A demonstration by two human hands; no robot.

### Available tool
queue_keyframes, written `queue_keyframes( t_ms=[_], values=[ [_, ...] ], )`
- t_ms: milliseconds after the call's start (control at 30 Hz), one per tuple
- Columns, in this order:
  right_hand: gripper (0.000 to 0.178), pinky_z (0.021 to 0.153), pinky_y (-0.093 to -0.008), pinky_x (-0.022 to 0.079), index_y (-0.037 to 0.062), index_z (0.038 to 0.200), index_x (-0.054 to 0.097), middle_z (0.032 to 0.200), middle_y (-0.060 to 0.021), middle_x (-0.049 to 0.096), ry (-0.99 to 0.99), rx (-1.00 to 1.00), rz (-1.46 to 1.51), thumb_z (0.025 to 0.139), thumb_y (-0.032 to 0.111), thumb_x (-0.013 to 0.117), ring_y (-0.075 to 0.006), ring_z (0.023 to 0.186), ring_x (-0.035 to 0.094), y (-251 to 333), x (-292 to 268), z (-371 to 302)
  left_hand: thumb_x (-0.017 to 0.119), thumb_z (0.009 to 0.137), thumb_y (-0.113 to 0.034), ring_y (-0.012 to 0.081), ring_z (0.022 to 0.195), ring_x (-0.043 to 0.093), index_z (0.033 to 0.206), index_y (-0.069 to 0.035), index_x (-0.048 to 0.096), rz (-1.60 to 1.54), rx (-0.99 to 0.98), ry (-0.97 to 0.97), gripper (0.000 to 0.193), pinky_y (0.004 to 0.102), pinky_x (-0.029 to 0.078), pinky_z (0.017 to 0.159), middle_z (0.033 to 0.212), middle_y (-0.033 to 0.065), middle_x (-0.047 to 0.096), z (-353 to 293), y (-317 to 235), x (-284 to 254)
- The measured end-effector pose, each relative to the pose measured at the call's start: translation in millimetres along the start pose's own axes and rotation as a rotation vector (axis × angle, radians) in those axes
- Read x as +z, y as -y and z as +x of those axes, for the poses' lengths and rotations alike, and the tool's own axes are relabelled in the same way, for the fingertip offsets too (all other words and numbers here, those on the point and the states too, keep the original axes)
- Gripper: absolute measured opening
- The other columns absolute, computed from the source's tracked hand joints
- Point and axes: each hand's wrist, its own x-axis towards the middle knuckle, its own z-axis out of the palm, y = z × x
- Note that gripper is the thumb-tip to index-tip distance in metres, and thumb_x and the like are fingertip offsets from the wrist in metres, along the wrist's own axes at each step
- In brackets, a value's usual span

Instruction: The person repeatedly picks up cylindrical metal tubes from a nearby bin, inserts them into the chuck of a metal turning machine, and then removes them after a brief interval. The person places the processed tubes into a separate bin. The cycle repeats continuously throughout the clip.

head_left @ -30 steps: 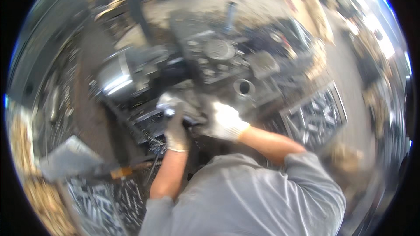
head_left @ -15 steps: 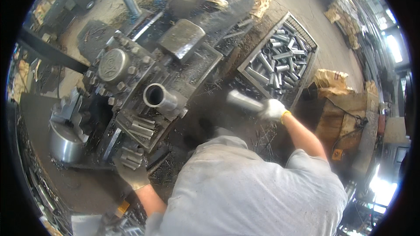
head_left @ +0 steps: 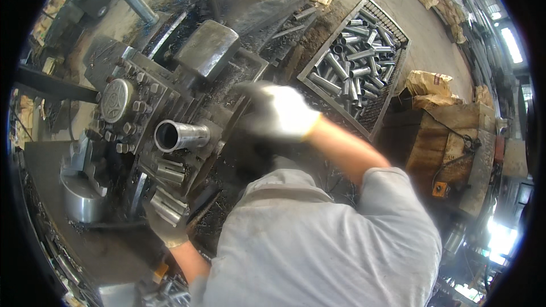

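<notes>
Now swinging the right hand (head_left: 287,112) inward, from the crate (head_left: 391,86) toward the machine (head_left: 152,101)

Starting at the far left: having the round steel chuck (head_left: 82,202) out at eight o'clock. Nearer in, also toward eight o'clock, keeping the left hand (head_left: 163,227) low beside the machine, apparently grasping a ridged metal piece (head_left: 169,207) and cupping it from below with the glove. Just beyond it, toward twelve o'clock, facing a similar ridged block (head_left: 170,171); then, at nine o'clock, passing a hollow cylinder (head_left: 190,135), turning its open mouth leftward.

Crossing the middle, carrying the right hand just off centre toward one o'clock, blurring with speed; cannot tell whether gripping something or hanging loose. Half a second ago, was holding a tube close beside the crate; is now showing no discernible tube in that glove. So, probably having parted with it and turning from the crate side back to the machine side, leaving the ridged piece as the only likely load.

Farther right, between one and two o'clock, viewing steel tubes (head_left: 361,55) in a loose heap inside the crate; cannot tell one from another. Ending at three o'clock: meeting a wooden box (head_left: 435,150), standing near the crate.
</notes>
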Motion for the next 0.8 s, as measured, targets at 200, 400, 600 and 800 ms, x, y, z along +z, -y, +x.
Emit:
queue_keyframes(
  t_ms=[200, 400, 600, 800],
  values=[
    [0.062, 0.081, -0.0489, 0.063, 0.0050, 0.119, 0.071, 0.098, -0.0209, 0.079, 0.346, 0.156, 0.119, 0.075, 0.046, 0.087, -0.0413, 0.089, 0.077, 134, 66, 104, 0.060, 0.111, -0.040, 0.0242, 0.121, 0.069, 0.147, -0.005, 0.057, -1.434, -0.639, -0.077, 0.050, 0.0407, 0.059, 0.105, 0.134, 0.0099, 0.070, -22, -13, 42],
    [0.059, 0.096, -0.0503, 0.061, 0.0077, 0.143, 0.064, 0.135, -0.0228, 0.069, 0.548, -0.577, 0.198, 0.085, 0.013, 0.073, -0.0451, 0.117, 0.071, 175, 125, 58, 0.062, 0.105, -0.055, 0.0286, 0.117, 0.071, 0.144, -0.007, 0.060, -1.046, -0.372, 0.022, 0.062, 0.0454, 0.060, 0.101, 0.133, 0.0161, 0.070, -31, -22, 26],
    [0.059, 0.083, -0.0531, 0.062, 0.0061, 0.136, 0.058, 0.111, -0.0273, 0.073, 0.599, -0.099, -0.477, 0.091, 0.042, 0.076, -0.0431, 0.098, 0.077, 160, 226, 72, 0.055, 0.108, -0.057, 0.0295, 0.081, 0.076, 0.123, -0.005, 0.068, -0.702, -0.086, -0.234, 0.056, 0.0462, 0.065, 0.069, 0.098, 0.0130, 0.074, -17, -5, -53],
    [0.048, 0.084, -0.0413, 0.061, -0.0047, 0.123, 0.071, 0.100, -0.0195, 0.079, 0.642, 0.246, 0.546, 0.092, 0.031, 0.079, -0.0250, 0.089, 0.076, 195, 190, 119, 0.045, 0.109, -0.067, 0.0287, 0.089, 0.074, 0.124, -0.005, 0.066, -0.832, 0.036, -0.386, 0.067, 0.0459, 0.063, 0.080, 0.106, 0.0141, 0.075, 2, -17, -69]
  ],
)
